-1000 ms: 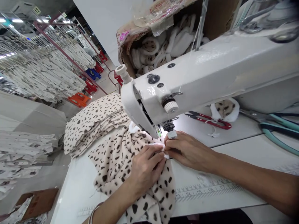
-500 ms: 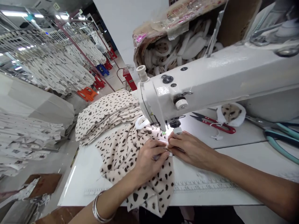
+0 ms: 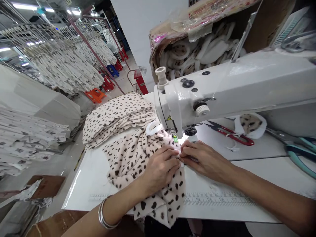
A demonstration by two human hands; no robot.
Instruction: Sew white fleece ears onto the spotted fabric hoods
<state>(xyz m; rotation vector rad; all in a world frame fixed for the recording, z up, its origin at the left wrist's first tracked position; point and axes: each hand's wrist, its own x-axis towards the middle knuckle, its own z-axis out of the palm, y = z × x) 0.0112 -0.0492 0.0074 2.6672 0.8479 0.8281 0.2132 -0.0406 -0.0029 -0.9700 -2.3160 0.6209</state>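
Under the head of a white sewing machine (image 3: pixel 192 95) lies a pale, dark-spotted plush fabric (image 3: pixel 130 151), bunched and hanging over the table's front edge. My left hand (image 3: pixel 161 166) pinches this fabric at its right edge, just in front of the needle area. Fingertip to fingertip with it, my right hand (image 3: pixel 201 159) is closed on the same edge, beside the presser foot. A white strip shows between the fingers, mostly hidden by them. A white fuzzy loop (image 3: pixel 153 128) rests on the fabric left of the needle.
A stack of spotted fabric (image 3: pixel 118 115) lies behind on the left. Red-handled scissors (image 3: pixel 230 133), a white-rimmed spotted piece (image 3: pixel 250 125) and teal-handled shears (image 3: pixel 293 144) lie under the machine arm. A cardboard box (image 3: pixel 154 49) of white and spotted pieces stands behind.
The view has shifted slightly, so the machine sits farther right. Both hands keep their hold at the fabric edge; the left fingers have curled a little more.
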